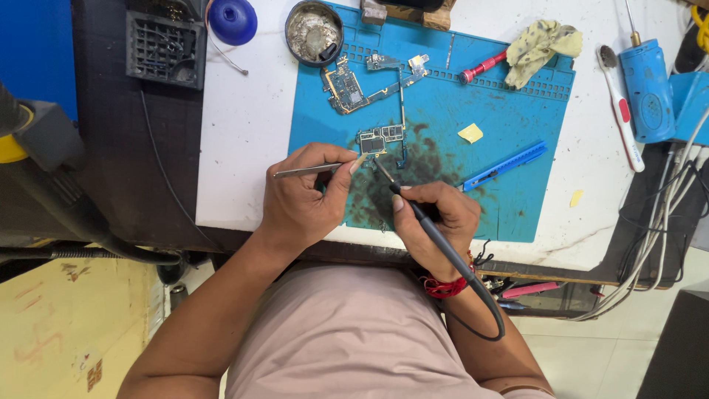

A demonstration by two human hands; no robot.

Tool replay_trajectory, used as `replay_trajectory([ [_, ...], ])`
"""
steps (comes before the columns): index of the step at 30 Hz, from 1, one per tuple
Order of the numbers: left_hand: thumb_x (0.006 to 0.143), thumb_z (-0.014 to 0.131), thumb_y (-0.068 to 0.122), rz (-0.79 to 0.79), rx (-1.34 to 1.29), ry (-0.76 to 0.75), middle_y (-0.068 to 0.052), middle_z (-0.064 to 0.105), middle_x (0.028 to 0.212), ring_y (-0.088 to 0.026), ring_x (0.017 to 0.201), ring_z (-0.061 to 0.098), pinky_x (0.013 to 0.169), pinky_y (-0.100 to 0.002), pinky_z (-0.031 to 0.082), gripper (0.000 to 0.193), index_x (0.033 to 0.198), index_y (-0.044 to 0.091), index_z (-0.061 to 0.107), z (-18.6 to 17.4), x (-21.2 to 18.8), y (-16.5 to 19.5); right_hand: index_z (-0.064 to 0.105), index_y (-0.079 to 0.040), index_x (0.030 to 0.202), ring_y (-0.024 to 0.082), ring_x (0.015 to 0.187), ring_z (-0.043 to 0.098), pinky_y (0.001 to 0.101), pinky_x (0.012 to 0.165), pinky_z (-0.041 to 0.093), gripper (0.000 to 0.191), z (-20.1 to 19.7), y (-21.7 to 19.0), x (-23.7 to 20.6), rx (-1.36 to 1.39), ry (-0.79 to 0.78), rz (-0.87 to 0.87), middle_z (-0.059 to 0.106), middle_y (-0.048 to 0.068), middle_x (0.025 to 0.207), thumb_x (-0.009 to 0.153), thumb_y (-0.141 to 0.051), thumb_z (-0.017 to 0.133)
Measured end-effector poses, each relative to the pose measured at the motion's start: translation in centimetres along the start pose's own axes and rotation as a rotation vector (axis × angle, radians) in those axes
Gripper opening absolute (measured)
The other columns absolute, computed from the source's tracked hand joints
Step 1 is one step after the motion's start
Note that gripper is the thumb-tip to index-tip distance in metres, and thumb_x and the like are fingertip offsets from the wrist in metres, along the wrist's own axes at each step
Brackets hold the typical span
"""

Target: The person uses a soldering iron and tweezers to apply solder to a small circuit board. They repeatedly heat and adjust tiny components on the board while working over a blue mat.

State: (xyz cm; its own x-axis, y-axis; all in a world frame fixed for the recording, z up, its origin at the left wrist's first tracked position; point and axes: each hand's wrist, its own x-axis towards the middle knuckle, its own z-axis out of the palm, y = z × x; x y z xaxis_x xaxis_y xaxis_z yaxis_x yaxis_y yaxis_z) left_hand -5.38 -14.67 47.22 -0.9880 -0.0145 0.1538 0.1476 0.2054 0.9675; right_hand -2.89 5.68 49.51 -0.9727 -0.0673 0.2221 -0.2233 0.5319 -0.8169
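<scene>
Left hand (299, 196), grip clamped on tweezers (310, 170); right hand (436, 218), grip closed around a corded soldering iron (425, 222). Both tips meet beside a small circuit board (380, 139) on the blue mat (517, 111); the contact point is too small to resolve. Tabletop (244, 111) edges are cropped.

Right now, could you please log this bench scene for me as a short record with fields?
Left hand: left hand holds metal tweezers, tips at the small circuit board
Right hand: right hand holds a corded soldering iron, tip near that board
Surface: stained blue work mat on a white bench
Nearby: larger circuit board, blue craft knife, round tin, yellow cloth
</scene>
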Motion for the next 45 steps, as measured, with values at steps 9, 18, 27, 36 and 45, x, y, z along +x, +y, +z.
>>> replay_trajectory([
  [9, 0.098, 0.073, 0.01, -0.063, 0.0, -0.021, -0.009, 0.076, 0.092, -0.016, 0.078, 0.076, 0.066, -0.027, 0.058, 0.007, 0.102, 0.004, 0.071, 0.06, 0.04, 0.13, 0.071, -0.002, 0.091, 0.009, 0.064, 0.062, 0.0241, 0.06, 0.045, 0.01, -0.04, -0.01, 0.03, -0.017, 0.005, -0.003, 0.071, 0.005, 0.077, 0.086, -0.002, 0.079],
  [18, 0.099, 0.073, 0.01, -0.002, 0.019, -0.007, -0.01, 0.076, 0.095, -0.017, 0.084, 0.078, 0.07, -0.027, 0.059, 0.008, 0.103, 0.004, 0.071, 0.02, 0.03, -0.01, 0.071, -0.002, 0.092, 0.009, 0.065, 0.063, 0.024, 0.061, 0.046, 0.01, 0.0, 0.02, -0.09, -0.016, 0.004, -0.001, 0.071, 0.005, 0.078, 0.086, -0.002, 0.079],
  [27, 0.097, 0.074, 0.009, -0.048, 0.009, -0.014, -0.009, 0.076, 0.092, -0.016, 0.079, 0.077, 0.066, -0.027, 0.058, 0.007, 0.102, 0.004, 0.071, 0.04, 0.04, 0.08, 0.07, -0.001, 0.093, 0.008, 0.064, 0.062, 0.0232, 0.059, 0.045, 0.01, 0.02, 0.04, -0.09, 0.005, 0.01, 0.029, 0.071, 0.005, 0.078, 0.086, 0.0, 0.078],
  [36, 0.098, 0.073, 0.008, -0.006, 0.002, -0.003, -0.01, 0.076, 0.095, -0.017, 0.085, 0.078, 0.071, -0.027, 0.06, 0.007, 0.103, 0.004, 0.071, 0.06, -0.01, 0.06, 0.071, -0.001, 0.093, 0.007, 0.064, 0.062, 0.0229, 0.059, 0.045, 0.01, -0.03, -0.08, -0.02, -0.014, -0.002, 0.005, 0.071, 0.005, 0.078, 0.087, -0.001, 0.079],
  [45, 0.099, 0.073, 0.009, 0.011, 0.004, -0.001, -0.01, 0.076, 0.095, -0.017, 0.086, 0.078, 0.072, -0.027, 0.06, 0.007, 0.103, 0.004, 0.071, 0.06, 0.0, 0.01, 0.07, -0.001, 0.092, 0.008, 0.065, 0.063, 0.0231, 0.06, 0.046, 0.009, -0.01, -0.15, 0.02, -0.012, 0.005, -0.006, 0.072, 0.006, 0.079, 0.087, -0.001, 0.078],
])
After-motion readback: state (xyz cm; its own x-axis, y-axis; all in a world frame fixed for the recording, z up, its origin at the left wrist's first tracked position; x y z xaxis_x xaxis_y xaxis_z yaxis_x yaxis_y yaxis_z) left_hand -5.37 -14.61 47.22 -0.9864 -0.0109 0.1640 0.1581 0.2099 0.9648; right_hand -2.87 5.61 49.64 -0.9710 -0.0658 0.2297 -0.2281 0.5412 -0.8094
